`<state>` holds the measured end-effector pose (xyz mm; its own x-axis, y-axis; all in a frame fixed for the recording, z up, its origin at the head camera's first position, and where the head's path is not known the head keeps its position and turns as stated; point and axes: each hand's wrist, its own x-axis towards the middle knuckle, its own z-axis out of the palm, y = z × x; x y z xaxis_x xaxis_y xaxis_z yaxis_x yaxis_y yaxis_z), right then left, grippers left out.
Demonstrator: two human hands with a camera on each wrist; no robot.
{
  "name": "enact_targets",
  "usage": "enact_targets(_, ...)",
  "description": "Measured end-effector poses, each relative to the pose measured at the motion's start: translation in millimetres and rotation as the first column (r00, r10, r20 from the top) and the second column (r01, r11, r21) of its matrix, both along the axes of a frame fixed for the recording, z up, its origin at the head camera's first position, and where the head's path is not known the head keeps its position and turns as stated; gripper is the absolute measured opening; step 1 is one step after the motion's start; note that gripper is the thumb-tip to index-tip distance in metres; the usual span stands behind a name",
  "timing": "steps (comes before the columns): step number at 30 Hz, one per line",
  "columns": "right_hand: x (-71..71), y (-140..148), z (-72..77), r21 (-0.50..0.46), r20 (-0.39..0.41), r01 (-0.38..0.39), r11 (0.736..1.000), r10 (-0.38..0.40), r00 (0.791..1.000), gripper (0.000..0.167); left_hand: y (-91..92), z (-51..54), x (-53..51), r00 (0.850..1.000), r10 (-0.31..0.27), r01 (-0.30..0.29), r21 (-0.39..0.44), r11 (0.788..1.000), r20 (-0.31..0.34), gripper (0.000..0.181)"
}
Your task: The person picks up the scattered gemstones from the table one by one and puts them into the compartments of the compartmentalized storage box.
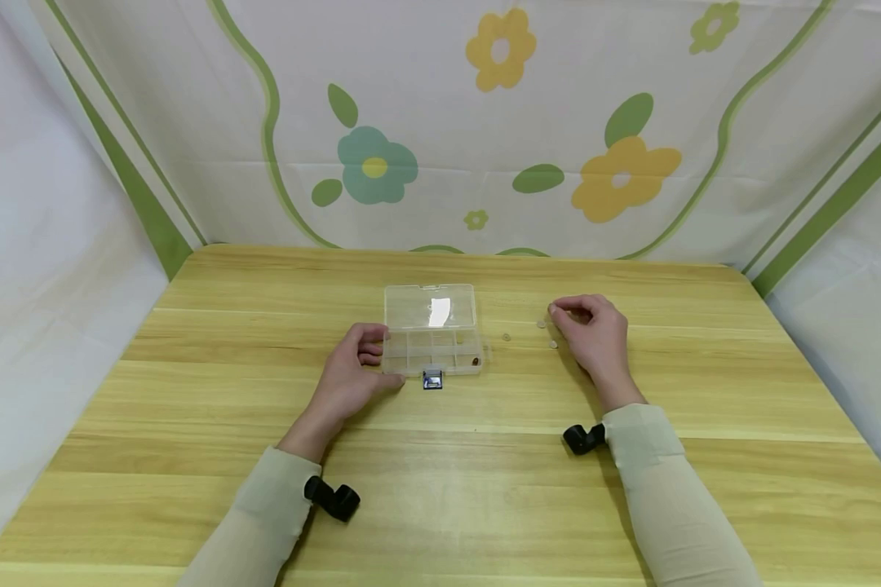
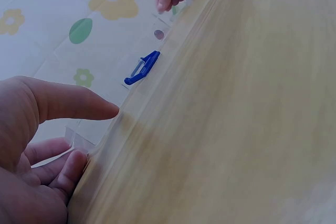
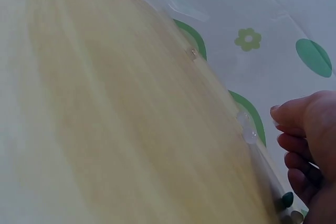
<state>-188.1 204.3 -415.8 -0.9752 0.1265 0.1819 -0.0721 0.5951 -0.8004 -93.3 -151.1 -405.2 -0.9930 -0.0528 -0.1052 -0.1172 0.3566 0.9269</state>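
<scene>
A clear divided box stands on the table with its lid raised at the back. My left hand holds its left side, thumb at the front edge. One dark reddish bead lies in the front right compartment. The box's blue latch hangs at the front. To the right of the box are small pale pieces. Beside them, my right hand has thumb and forefinger tips together; whether something is between them is hidden. In the right wrist view, a green bead lies below that hand.
Both forearms rest over the wooden table, each with a black camera at the wrist. A white flowered cloth hangs behind the table's far edge, with white cloth at both sides.
</scene>
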Motion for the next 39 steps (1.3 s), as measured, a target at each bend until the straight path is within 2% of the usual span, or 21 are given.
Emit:
enact_targets(15,2.7,-3,1.7,-0.045,0.006,-0.004,0.999,0.004,1.000,0.029,-0.2,-1.2,-0.1,1.000,-0.005,0.005,0.002,1.000,0.003,0.074)
enact_targets(39,11.1,-20,6.2,-0.066,-0.032,-0.094,0.993,0.092,0.995,0.027,0.8,-2.1,-0.9,1.000,-0.002,0.002,0.004,1.000,0.005,0.075)
